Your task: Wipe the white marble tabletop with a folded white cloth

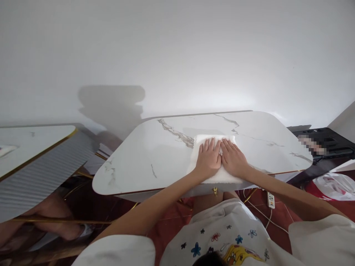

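A folded white towel point(223, 177) lies flat on the white, marble-patterned tabletop point(138, 159), its near edge reaching the table's front edge. Pressed on top of it are both my hands, side by side with the thumbs close together. My left hand point(208, 157) has its fingers stretched out and slightly spread, pointing at the wall. My right hand point(233, 158) rests just as flat, fingers straight and angled a little to the left. Neither hand grips the towel. Below the tabletop's front edge shows a small gold knob point(215, 190).
A plain wall point(177, 59) stands behind the table. To the left is another marble-topped table point(41, 138) with a ribbed grey side; a person's leg point(50, 214) shows beneath it. At right are a black plastic object point(335, 142), a white bag point(334, 186) and a power strip point(270, 200).
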A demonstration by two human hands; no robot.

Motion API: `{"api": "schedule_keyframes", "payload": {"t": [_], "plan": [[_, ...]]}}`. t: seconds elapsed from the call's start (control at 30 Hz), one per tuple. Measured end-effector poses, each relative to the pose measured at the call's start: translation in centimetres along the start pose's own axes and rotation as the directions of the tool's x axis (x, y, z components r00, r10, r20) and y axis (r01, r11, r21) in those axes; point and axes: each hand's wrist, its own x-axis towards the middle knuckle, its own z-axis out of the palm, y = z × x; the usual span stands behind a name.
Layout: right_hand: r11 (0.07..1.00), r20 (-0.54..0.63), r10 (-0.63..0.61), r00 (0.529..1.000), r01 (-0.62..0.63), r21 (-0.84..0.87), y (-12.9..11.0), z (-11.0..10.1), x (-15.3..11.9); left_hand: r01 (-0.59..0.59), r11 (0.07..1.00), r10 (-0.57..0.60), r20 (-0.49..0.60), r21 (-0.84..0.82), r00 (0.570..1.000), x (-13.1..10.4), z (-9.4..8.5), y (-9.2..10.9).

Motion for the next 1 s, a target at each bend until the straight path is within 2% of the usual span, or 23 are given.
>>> {"api": "schedule_keyframes", "payload": {"t": [0.23, 0.43, 0.6, 1.0], "plan": [[1.0, -0.012, -0.014, 1.0, 0.014, -0.013, 1.7, -0.5, -2.0, 0.009, 1.0, -0.01, -0.049, -0.019, 0.999, -0.5, 0.6, 2.5], [1.0, 0.029, 0.006, 1.0, -0.005, -0.022, 2.4, -1.2, -2.3, 0.017, 1.0, -0.017, -0.025, -0.021, 1.0, 0.1, 0.5, 3.7], [1.0, 0.092, 0.022, 0.996, -0.02, -0.022, 3.3, -1.0, -0.4, 0.026, 0.999, -0.025, 0.012, -0.023, 1.0, 2.1, 0.5, 3.2], [0.999, 0.079, 0.045, 0.996, -0.044, -0.019, 8.0, 1.4, 6.7, 0.001, 0.999, -0.003, -0.07, -0.042, 0.998, 10.2, 2.0, 0.9]]}}
